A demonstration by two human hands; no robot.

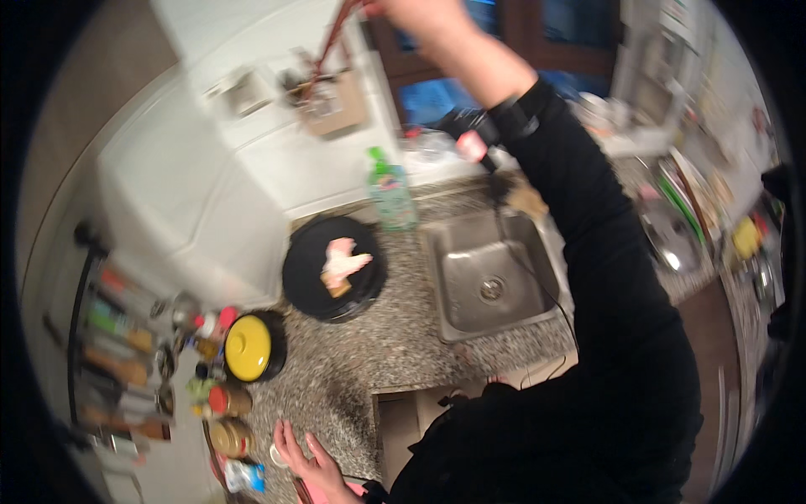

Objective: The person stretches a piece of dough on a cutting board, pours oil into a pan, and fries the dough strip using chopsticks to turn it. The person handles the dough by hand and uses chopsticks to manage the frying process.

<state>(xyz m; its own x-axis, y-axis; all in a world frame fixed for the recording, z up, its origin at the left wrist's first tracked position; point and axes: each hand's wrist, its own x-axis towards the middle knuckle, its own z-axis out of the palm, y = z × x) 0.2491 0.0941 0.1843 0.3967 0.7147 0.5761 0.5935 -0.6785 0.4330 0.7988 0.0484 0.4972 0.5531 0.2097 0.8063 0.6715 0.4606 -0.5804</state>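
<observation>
Raised at the top edge of the picture, my right hand (434, 25) is partly cut off. Its fingers grip a long reddish-brown utensil (330, 47), blurred and stick-like. The utensil's lower end overlaps a wall-mounted utensil holder (340, 107), so whether it is inside or in front I cannot tell. Low over the granite counter (340, 378), my left hand (312, 457) has its fingers apart and holds nothing. A pink board (352, 488) lies partly under that hand. A small white round thing (278, 455) shows by its fingertips.
A green-capped bottle (391, 192) stands between the steel sink (497, 271) and a round black pan or lid (302, 277) with a crumpled pink-white item (343, 258) on it. A yellow-lidded pot (249, 348), jars (230, 438) and a knife rack (72, 340) line the left. A cable (535, 283) crosses the sink.
</observation>
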